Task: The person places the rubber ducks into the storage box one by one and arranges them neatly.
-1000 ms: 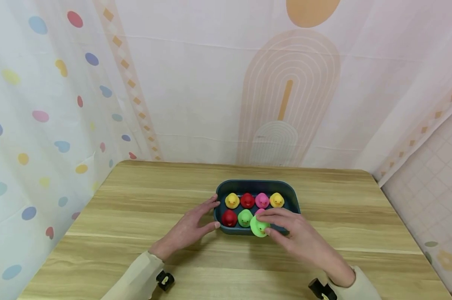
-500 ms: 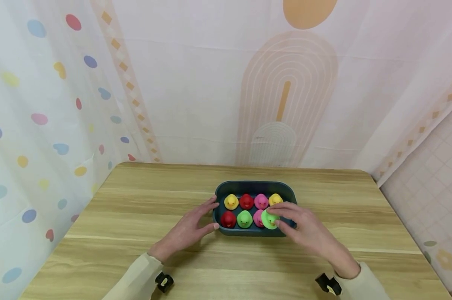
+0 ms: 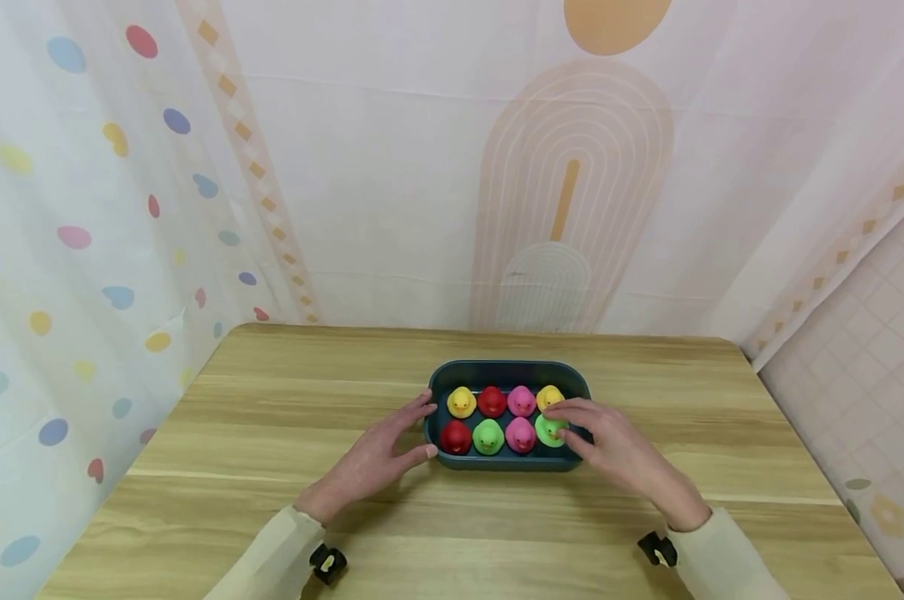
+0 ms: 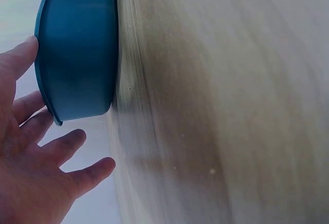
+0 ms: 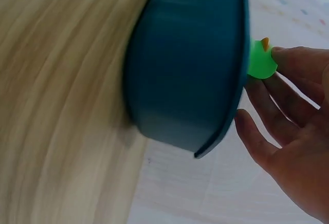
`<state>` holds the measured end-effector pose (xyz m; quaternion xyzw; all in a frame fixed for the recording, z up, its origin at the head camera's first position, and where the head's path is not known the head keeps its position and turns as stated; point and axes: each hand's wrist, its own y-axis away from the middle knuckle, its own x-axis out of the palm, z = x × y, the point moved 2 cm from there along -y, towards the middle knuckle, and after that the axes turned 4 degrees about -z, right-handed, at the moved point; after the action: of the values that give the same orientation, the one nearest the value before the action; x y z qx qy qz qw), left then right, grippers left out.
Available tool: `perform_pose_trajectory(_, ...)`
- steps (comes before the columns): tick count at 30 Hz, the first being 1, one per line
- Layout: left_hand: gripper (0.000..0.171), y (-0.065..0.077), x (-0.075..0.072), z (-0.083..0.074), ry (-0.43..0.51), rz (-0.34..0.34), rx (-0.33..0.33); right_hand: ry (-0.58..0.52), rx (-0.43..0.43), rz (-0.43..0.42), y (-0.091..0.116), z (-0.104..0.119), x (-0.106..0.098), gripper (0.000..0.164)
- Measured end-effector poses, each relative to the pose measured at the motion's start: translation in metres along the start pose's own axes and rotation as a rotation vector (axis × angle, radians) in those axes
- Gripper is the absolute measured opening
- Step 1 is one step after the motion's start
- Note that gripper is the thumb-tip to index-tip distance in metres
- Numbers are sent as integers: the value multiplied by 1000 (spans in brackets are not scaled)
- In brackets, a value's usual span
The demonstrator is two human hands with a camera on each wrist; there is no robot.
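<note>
A dark blue-green plastic tray [image 3: 507, 463] holds rubber ducks in two rows. My right hand [image 3: 622, 450] pinches a green rubber duck [image 3: 547, 433] between thumb and fingers at the front row's right end. In the right wrist view, that duck's orange-beaked head [image 5: 262, 62] shows above the tray rim. My left hand [image 3: 375, 456] touches the tray's left end, fingers spread, with thumb and fingertips at the rim in the left wrist view. Beside the held duck sits a pink duck [image 3: 521, 436]; a yellow duck [image 3: 550, 397] behind is partly covered by my right fingers.
Also in the tray are a red duck [image 3: 456, 437] and another green duck [image 3: 488, 437] in front. A wooden table [image 3: 302, 375] carries the tray, and a patterned curtain [image 3: 392, 192] hangs behind its far edge.
My right hand has moved right with the green duck, from over the front pink duck down to the row's right end. That pink duck is now uncovered. The left hand stays put.
</note>
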<state>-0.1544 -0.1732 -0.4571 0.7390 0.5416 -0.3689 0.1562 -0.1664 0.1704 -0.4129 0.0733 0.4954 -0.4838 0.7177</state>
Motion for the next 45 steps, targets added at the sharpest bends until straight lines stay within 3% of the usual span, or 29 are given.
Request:
perform_pose_trajectory(5,65,0,1,2,0,-1,0,23,-21,17,-1,-9,3,30)
perform_pose_trajectory(13,65,0,0,0,5,-6,3,153,-136,66,-5,-20,9,27)
perform_pose_trajectory(20,63,1,-1,-1,4,-10,2,213,-168,102,-7,-23,8,26)
perform_pose_trajectory(36,63,1,0,-1,-1,-6,-7,187,-240,110,-13,-31,11,22)
perform_pose_trajectory(45,64,1,0,-1,0,-2,-2,207,-205,160,-16,-30,10,23)
